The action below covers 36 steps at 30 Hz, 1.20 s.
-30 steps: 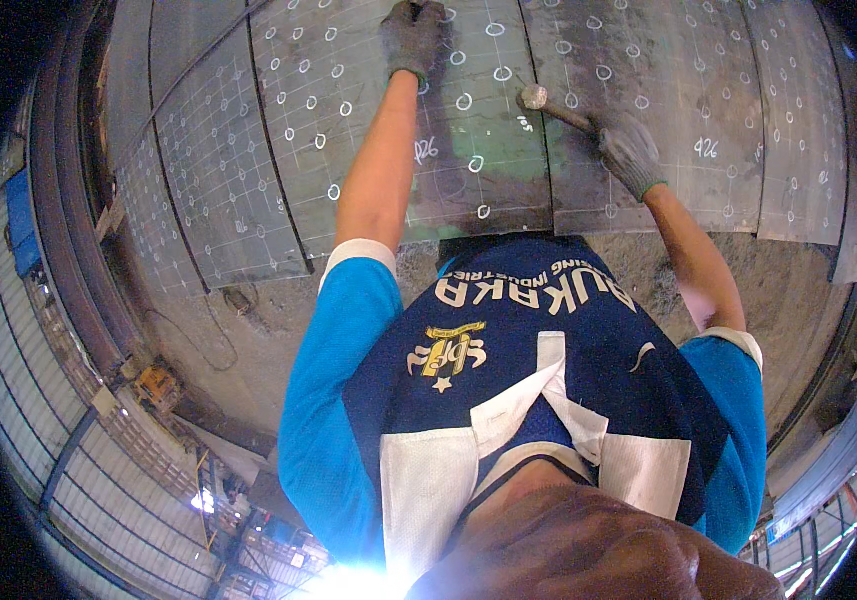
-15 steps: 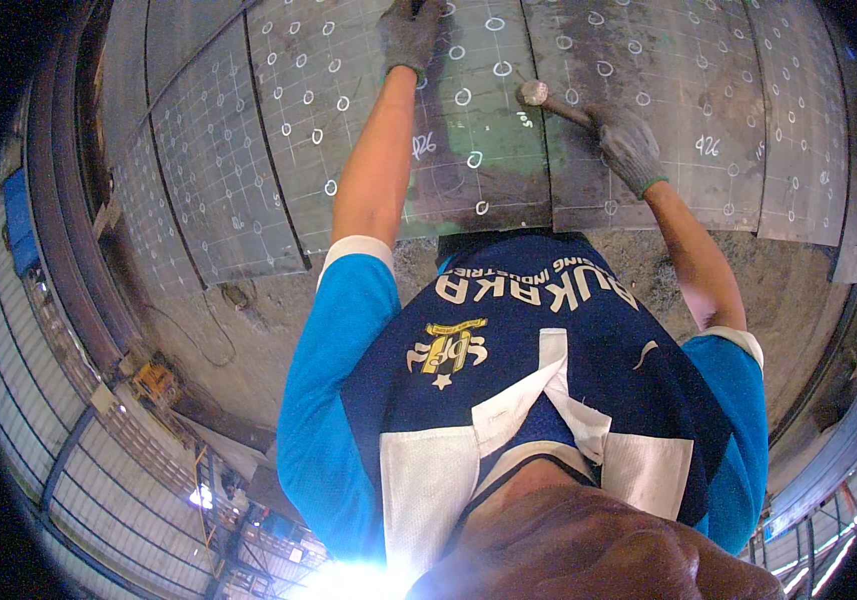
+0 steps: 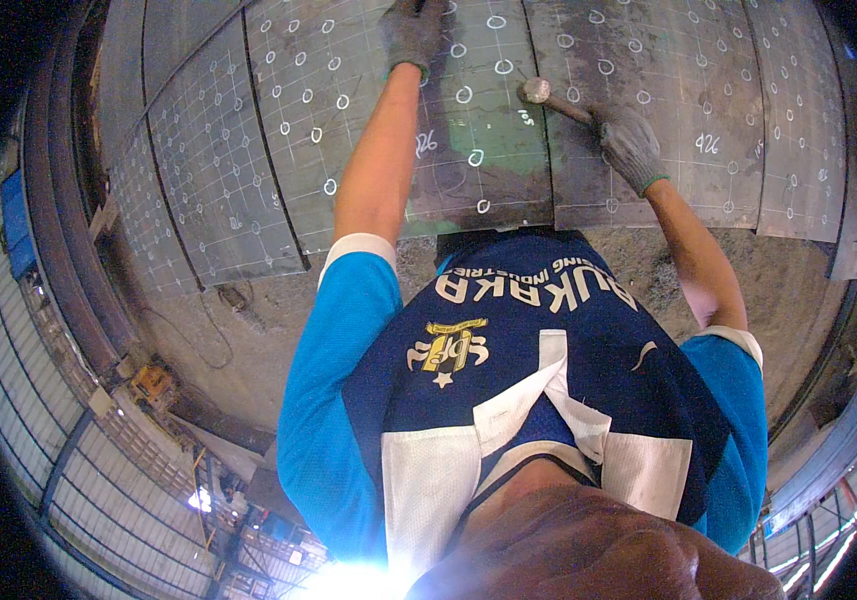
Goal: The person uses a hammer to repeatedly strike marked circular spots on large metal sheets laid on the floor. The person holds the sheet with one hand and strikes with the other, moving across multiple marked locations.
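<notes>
My right hand (image 3: 631, 152), in a grey knitted glove, is wrapped round the handle of a hammer (image 3: 536, 91). The hammer's round, worn head rests on or just above the steel plate (image 3: 503, 185), close to a seam. Farther off, my left hand (image 3: 412, 42) wears a matching glove and reaches to the top of the view. Its fingers look closed, but the picture's upper edge and dark shadow hide what they hold, if anything. Rows of white chalk circles on a thin chalk grid cover the plate round both hands.
More chalk-marked plates lie side by side, such as one at the left (image 3: 218, 150) and one at the right (image 3: 798, 130). Gritty ground (image 3: 258, 340) shows in front of them, with a cable on it. A yellow machine (image 3: 152, 382) stands at the lower left, near long steel beams (image 3: 60, 200).
My left hand has shifted very slightly at the top of the view. My right hand and the hammer stay almost where they were.
</notes>
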Each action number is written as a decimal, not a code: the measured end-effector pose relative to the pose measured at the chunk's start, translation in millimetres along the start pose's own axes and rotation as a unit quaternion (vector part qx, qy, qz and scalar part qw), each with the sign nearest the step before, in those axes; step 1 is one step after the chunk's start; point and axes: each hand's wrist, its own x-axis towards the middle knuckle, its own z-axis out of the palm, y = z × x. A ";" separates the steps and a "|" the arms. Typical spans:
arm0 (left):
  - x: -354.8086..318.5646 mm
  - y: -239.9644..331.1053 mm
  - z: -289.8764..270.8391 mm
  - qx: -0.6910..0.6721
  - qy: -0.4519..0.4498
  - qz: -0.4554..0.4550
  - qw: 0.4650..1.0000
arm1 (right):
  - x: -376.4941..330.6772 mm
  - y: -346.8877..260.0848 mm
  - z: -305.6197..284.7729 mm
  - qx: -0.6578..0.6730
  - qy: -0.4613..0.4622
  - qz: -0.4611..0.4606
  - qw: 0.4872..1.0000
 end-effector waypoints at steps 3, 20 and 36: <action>7.1 -11.7 0.9 0.012 0.014 0.032 0.999 | 4.3 4.0 -5.2 0.031 -0.047 0.018 0.998; 36.5 -57.1 1.2 0.086 -0.031 0.076 0.993 | 244.2 13.2 -55.6 0.195 -0.030 0.121 0.973; 27.0 36.9 -46.7 0.047 0.084 0.033 0.995 | 104.3 -38.3 -54.6 0.082 -0.168 0.096 0.978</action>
